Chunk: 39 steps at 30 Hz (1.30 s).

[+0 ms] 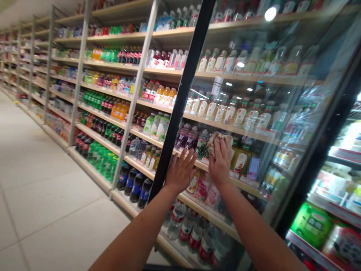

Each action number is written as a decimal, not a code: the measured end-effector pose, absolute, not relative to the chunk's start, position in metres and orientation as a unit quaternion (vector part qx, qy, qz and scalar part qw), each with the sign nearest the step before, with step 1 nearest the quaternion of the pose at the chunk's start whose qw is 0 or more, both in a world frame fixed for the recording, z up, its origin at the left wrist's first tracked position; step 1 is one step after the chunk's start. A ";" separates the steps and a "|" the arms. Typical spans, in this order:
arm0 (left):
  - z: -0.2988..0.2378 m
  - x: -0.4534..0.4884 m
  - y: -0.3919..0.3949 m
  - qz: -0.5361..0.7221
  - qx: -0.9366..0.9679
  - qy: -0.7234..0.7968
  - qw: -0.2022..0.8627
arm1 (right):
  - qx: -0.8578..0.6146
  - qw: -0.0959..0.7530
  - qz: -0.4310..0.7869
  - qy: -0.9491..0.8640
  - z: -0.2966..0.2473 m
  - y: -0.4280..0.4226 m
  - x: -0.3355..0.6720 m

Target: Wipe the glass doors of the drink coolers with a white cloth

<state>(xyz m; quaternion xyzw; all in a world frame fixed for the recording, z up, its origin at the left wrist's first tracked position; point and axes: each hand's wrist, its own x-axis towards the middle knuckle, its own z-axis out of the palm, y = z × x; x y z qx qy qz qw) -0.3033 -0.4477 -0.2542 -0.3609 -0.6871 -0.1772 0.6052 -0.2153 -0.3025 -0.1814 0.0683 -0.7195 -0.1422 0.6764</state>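
Observation:
A glass cooler door (262, 124) with a black frame (183, 94) stands swung open in front of me. My left hand (180, 171) lies flat on the glass beside the frame's edge, fingers spread. My right hand (220, 162) presses a crumpled cloth (218, 139) against the glass a little higher up, fingers bent over it. Through the glass I see shelves of bottled drinks (225, 111).
Long open shelves (113, 94) packed with bottles run down the aisle to the left. A pale tiled floor (42, 180) stretches along them. On the right, the cooler's lit interior (338, 180) holds packaged goods.

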 end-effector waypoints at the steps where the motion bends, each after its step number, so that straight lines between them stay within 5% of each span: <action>1: -0.255 -0.303 -0.448 -0.178 -0.362 -0.687 0.605 | 0.068 0.677 -0.138 -0.719 -0.182 -0.307 -0.217; 23: -0.256 -0.308 -0.448 -0.202 -0.376 -0.692 0.582 | 0.060 0.607 -0.190 -0.769 -0.069 -0.336 -0.241; 39: -0.255 -0.306 -0.448 -0.195 -0.367 -0.696 0.585 | 0.059 0.632 -0.222 -0.740 -0.123 -0.267 -0.201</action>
